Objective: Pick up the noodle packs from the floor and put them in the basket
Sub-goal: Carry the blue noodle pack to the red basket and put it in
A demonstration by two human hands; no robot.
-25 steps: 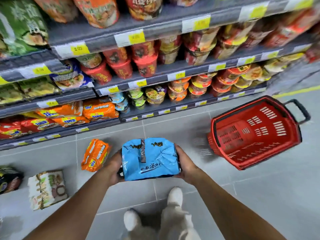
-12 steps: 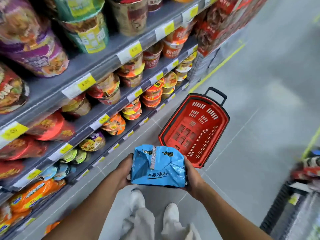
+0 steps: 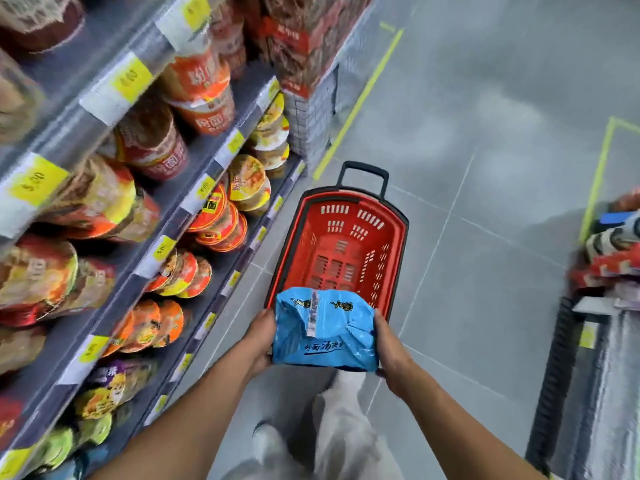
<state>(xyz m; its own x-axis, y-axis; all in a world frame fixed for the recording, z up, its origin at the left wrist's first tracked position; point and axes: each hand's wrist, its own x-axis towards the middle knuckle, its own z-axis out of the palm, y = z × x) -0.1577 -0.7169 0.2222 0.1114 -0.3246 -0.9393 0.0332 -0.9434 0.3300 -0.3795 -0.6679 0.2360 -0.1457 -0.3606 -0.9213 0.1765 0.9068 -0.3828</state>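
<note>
One blue noodle pack, one red basket with one black handle, two hands: left hand and right hand; the noodle cups on the shelves are too many and blurred to count

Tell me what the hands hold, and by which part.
The blue noodle pack, gripped at its two ends: left hand on the left end, right hand on the right end.
</note>
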